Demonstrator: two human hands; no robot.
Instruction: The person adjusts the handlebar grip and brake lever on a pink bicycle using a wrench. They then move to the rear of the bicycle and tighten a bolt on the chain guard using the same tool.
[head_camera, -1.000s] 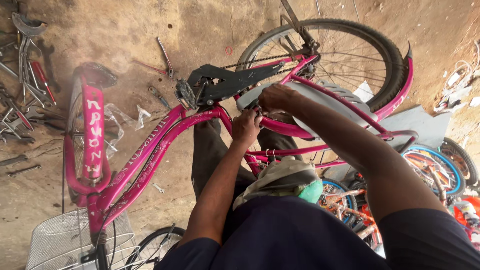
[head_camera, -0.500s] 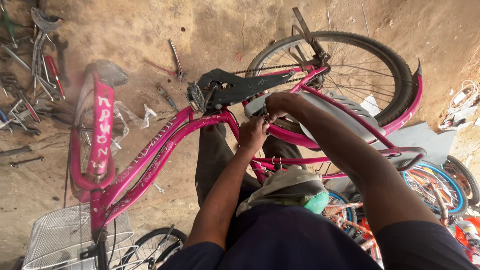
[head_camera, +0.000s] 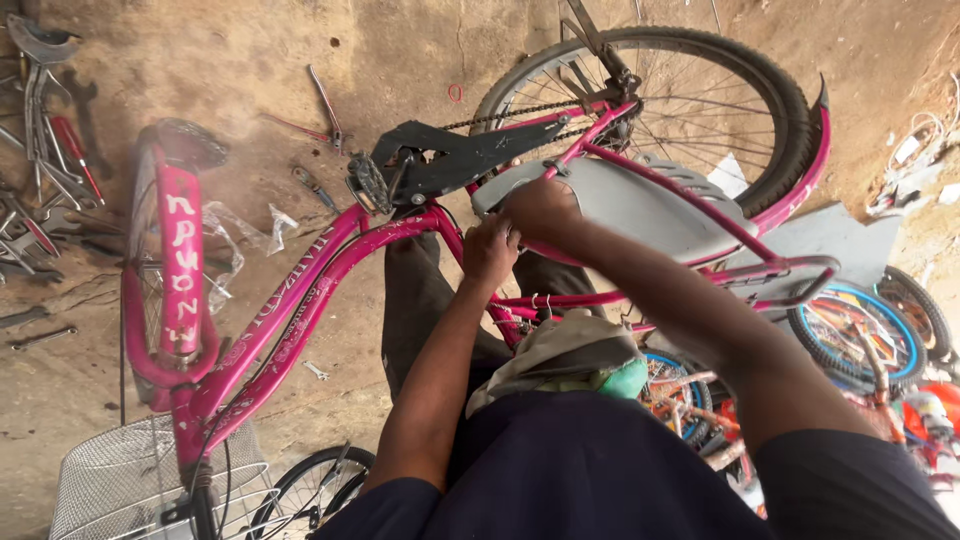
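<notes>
A pink bicycle frame (head_camera: 300, 300) lies across the view, with a black chain guard (head_camera: 470, 155), a pedal (head_camera: 366, 184) and the rear wheel (head_camera: 700, 90) at the top. My right hand (head_camera: 540, 208) is closed on the front end of the grey saddle (head_camera: 640, 212). Just below and to the left, my left hand (head_camera: 490, 250) is clenched on the pink tube under the saddle. Both arms reach up from the bottom of the view, and a cloth (head_camera: 555, 350) hangs at my chest. What the fingers press on is hidden.
Wrenches and other tools (head_camera: 325, 100) lie on the dirt floor, with more (head_camera: 50, 170) at the far left and a small spanner (head_camera: 316, 371) under the frame. A wire basket (head_camera: 110, 480) sits at the bottom left. Other bicycles (head_camera: 860, 330) crowd the right.
Both hands keep their hold near the saddle. The view has drifted a little, so the bicycle sits slightly further right and lower in the picture.
</notes>
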